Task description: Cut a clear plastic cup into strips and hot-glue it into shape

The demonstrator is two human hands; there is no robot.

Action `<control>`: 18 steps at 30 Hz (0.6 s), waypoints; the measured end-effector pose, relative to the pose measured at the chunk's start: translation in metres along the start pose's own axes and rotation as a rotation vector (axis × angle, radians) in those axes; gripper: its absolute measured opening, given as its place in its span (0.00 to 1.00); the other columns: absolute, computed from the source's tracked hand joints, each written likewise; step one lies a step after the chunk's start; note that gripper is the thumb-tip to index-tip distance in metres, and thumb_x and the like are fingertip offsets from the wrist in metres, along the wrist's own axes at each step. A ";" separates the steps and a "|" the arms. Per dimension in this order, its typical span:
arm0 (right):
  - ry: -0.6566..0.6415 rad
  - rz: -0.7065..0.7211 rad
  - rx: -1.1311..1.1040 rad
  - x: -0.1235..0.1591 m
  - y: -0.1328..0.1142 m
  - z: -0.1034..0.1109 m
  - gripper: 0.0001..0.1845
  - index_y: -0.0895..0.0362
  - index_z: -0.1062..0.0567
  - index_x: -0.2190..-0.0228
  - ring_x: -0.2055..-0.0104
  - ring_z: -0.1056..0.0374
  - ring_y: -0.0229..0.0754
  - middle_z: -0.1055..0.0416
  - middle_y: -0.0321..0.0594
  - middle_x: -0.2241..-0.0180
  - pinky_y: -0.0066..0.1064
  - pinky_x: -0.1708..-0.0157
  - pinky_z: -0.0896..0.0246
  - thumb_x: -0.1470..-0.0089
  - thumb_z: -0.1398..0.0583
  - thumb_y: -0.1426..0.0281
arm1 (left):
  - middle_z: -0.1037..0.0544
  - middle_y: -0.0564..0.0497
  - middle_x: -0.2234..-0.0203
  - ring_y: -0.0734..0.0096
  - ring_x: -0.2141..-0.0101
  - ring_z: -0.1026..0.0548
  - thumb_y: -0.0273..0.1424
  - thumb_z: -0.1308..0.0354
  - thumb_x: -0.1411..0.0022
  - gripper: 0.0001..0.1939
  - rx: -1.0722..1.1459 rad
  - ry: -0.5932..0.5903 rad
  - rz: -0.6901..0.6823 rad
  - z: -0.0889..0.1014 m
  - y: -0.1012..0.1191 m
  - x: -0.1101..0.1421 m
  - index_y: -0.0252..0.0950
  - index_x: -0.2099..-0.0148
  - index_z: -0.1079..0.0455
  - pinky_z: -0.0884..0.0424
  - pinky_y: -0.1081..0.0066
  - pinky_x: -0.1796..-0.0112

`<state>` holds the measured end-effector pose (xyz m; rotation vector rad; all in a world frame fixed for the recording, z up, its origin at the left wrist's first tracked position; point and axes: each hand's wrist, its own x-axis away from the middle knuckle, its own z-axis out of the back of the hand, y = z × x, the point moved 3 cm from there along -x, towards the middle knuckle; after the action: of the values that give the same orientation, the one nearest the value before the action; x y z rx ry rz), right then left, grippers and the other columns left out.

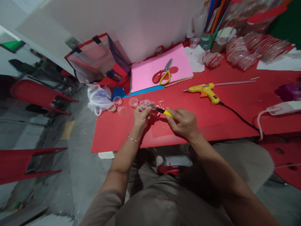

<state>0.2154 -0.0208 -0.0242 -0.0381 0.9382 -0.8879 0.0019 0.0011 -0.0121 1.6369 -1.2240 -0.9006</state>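
My left hand (141, 117) is closed on a small clear plastic cup (144, 104), holding it just above the red table (113, 135). In my right hand (184, 122) is a utility knife (167, 113) with a yellow and black handle. Its blade points left and meets the cup's edge near my left fingertips; whether it has cut in, I cannot tell. Pale shavings (161, 102) lie on the table behind the knife. More small clear cups stand left of my hands, one of them (133, 101) close by.
A yellow glue gun (204, 91) lies on the right, its black cord trailing to a white power strip (284, 108). Scissors (164, 73) rest on pink paper (145, 73). A plastic bag (100, 99) and a shopping bag (98, 59) stand left; stacked plastic lids (242, 53) are back right.
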 end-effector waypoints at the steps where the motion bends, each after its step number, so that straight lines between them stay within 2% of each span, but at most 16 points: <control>1: 0.001 -0.003 0.001 0.000 0.000 0.000 0.19 0.53 0.19 0.44 0.63 0.27 0.43 0.19 0.42 0.65 0.32 0.64 0.39 0.33 0.39 0.62 | 0.15 0.46 0.68 0.90 0.87 0.43 0.44 0.18 0.58 0.27 -0.003 0.000 -0.005 0.000 0.000 0.000 0.32 0.78 0.31 0.49 0.77 0.86; 3: 0.007 -0.008 0.018 -0.001 -0.001 0.001 0.19 0.53 0.19 0.45 0.63 0.27 0.43 0.19 0.43 0.65 0.32 0.65 0.40 0.33 0.39 0.62 | 0.15 0.46 0.69 0.90 0.87 0.42 0.44 0.18 0.57 0.26 -0.015 -0.006 -0.012 0.001 0.000 0.000 0.33 0.77 0.30 0.49 0.76 0.86; 5: 0.018 -0.001 0.052 -0.001 -0.003 0.001 0.19 0.54 0.19 0.45 0.63 0.28 0.43 0.20 0.43 0.66 0.32 0.66 0.42 0.32 0.39 0.62 | 0.17 0.49 0.74 0.89 0.87 0.43 0.44 0.19 0.55 0.26 -0.026 -0.017 -0.013 0.001 0.000 0.001 0.33 0.77 0.30 0.50 0.76 0.86; 9: 0.050 0.026 0.159 -0.001 -0.006 0.002 0.19 0.54 0.19 0.45 0.64 0.29 0.43 0.20 0.43 0.66 0.33 0.67 0.44 0.33 0.38 0.62 | 0.31 0.58 0.88 0.86 0.89 0.44 0.43 0.19 0.54 0.28 -0.048 0.007 -0.041 0.001 -0.001 0.001 0.35 0.80 0.35 0.51 0.77 0.86; 12: 0.060 -0.004 0.169 -0.001 -0.006 0.000 0.20 0.53 0.20 0.44 0.64 0.29 0.43 0.20 0.44 0.65 0.34 0.67 0.44 0.33 0.38 0.62 | 0.38 0.62 0.90 0.85 0.89 0.43 0.44 0.18 0.55 0.29 -0.052 0.039 -0.029 0.002 -0.004 -0.002 0.35 0.79 0.36 0.50 0.78 0.86; 14: 0.061 -0.026 0.113 -0.002 -0.005 0.000 0.20 0.53 0.19 0.44 0.63 0.29 0.43 0.19 0.43 0.64 0.33 0.66 0.43 0.33 0.38 0.62 | 0.36 0.61 0.88 0.85 0.88 0.42 0.46 0.18 0.56 0.28 -0.021 0.028 0.014 0.003 -0.007 -0.004 0.35 0.76 0.33 0.49 0.78 0.85; 18: 0.034 -0.016 0.034 -0.002 -0.006 -0.002 0.20 0.53 0.19 0.44 0.63 0.28 0.42 0.19 0.43 0.65 0.32 0.66 0.41 0.33 0.39 0.62 | 0.24 0.54 0.80 0.87 0.87 0.41 0.52 0.22 0.54 0.28 0.021 -0.037 0.061 0.005 -0.009 -0.007 0.34 0.71 0.26 0.48 0.76 0.86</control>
<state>0.2096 -0.0230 -0.0218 -0.0011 0.9555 -0.9218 -0.0015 0.0081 -0.0224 1.5973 -1.3062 -0.8866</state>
